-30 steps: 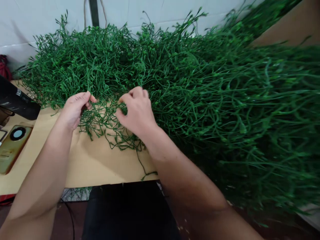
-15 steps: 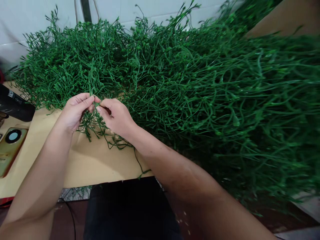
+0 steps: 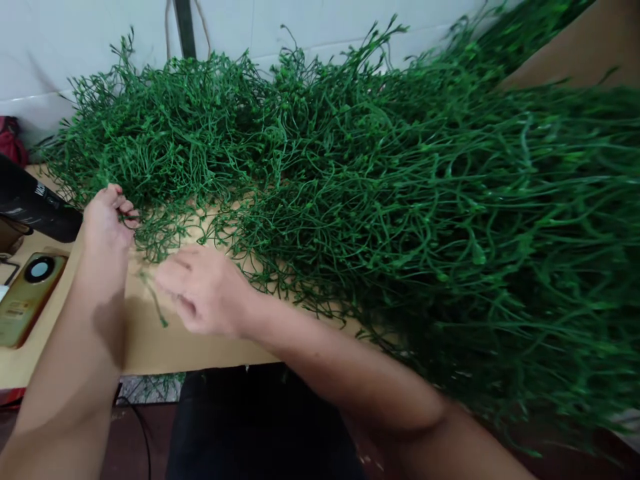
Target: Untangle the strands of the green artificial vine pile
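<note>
Thin green stems (image 3: 310, 153) with small forked tips lie in a large tangled heap across the table. My left hand (image 3: 107, 217) is at the heap's left end, its fingers curled in, with green stems at the fingertips. How many it holds is hidden. Closer to the table's front edge, my right hand (image 3: 205, 290) is closed and smeared by motion. A short green sprig (image 3: 159, 307) hangs from its fingertips over the tan sheet. Loose stems (image 3: 163, 233) lie between the two hands.
A black bottle (image 3: 40, 203) lies tilted at the left, close to my left wrist. A phone (image 3: 30, 300) lies in front of it. Tan paper or board (image 3: 200, 353) covers the tabletop. A brown sheet (image 3: 575, 47) stands at the upper right.
My hands were together over a few stems and have moved apart. The left went left to the heap's end; the right came down toward the front edge with a sprig. The view shifted slightly.
</note>
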`<state>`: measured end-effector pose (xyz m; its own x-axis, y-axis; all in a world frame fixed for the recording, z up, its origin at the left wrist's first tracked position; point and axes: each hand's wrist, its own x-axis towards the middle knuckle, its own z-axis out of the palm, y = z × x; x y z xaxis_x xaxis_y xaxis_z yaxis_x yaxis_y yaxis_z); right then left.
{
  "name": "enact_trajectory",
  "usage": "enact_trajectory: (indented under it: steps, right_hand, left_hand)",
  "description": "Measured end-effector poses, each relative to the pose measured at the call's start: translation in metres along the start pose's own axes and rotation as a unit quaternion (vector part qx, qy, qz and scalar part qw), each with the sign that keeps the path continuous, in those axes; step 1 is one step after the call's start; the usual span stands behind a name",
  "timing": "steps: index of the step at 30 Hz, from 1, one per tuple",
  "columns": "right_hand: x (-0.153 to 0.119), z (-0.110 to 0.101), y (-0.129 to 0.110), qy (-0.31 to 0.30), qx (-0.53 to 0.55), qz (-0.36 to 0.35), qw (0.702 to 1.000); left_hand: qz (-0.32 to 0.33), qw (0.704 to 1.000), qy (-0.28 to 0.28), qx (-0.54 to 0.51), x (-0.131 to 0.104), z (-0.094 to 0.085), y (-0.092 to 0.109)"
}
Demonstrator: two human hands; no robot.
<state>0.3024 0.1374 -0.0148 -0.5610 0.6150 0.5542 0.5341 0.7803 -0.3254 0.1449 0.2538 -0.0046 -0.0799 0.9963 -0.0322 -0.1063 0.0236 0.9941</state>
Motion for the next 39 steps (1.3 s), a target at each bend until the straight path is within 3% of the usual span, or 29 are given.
enact_trajectory:
  steps: [1, 3, 5, 7, 9, 13, 16, 21, 25, 32, 35, 39]
  right_hand:
    - [-0.002, -0.002, 0.006, 0.026, -0.012, 0.032, 0.999]
    - [-0.007, -0.009, 0.029, 0.089, -0.061, 0.163, 0.981]
    - [-0.015, -0.015, 0.058, 0.154, -0.114, 0.269, 0.944]
    - [-0.022, -0.02, 0.079, 0.199, -0.144, 0.314, 0.917]
    - [-0.025, -0.021, 0.084, 0.222, -0.158, 0.315, 0.909]
    - [-0.017, -0.009, 0.06, 0.223, -0.131, 0.256, 0.932]
    - [-0.009, 0.007, 0.046, 0.183, -0.065, 0.208, 0.959]
    - [-0.004, 0.023, 0.049, 0.063, 0.015, 0.182, 0.981]
    - [-0.003, 0.025, 0.056, 0.085, 0.108, 0.197, 0.971]
    - [0.0, 0.035, 0.068, 0.175, 0.355, 0.234, 0.888]
    - [0.002, 0.021, 0.064, 0.221, 0.422, 0.258, 0.841]
    - [0.002, -0.008, 0.062, 0.31, 0.481, 0.306, 0.761]
  left_hand:
    - [0.002, 0.998, 0.021, -0.062, -0.001, -0.005, 0.004]
    - [0.005, 0.993, 0.017, -0.121, -0.008, -0.005, 0.01]
    - [-0.004, 0.996, -0.018, -0.086, -0.016, 0.002, 0.015]
    - [-0.011, 0.998, -0.044, -0.046, -0.023, 0.011, 0.016]
    - [-0.014, 0.996, -0.067, -0.06, -0.026, 0.016, 0.016]
    - [0.009, 0.993, -0.073, -0.092, -0.032, 0.022, 0.014]
    - [0.042, 0.994, -0.086, -0.044, -0.043, 0.035, 0.011]
    - [0.102, 0.984, -0.147, 0.002, -0.064, 0.06, 0.003]
    - [0.121, 0.972, -0.18, 0.093, -0.071, 0.063, -0.001]
    - [0.184, 0.947, -0.222, 0.143, -0.071, 0.06, -0.005]
    - [0.263, 0.928, -0.169, 0.204, -0.073, 0.058, -0.005]
    - [0.354, 0.871, -0.117, 0.319, -0.068, 0.056, -0.015]
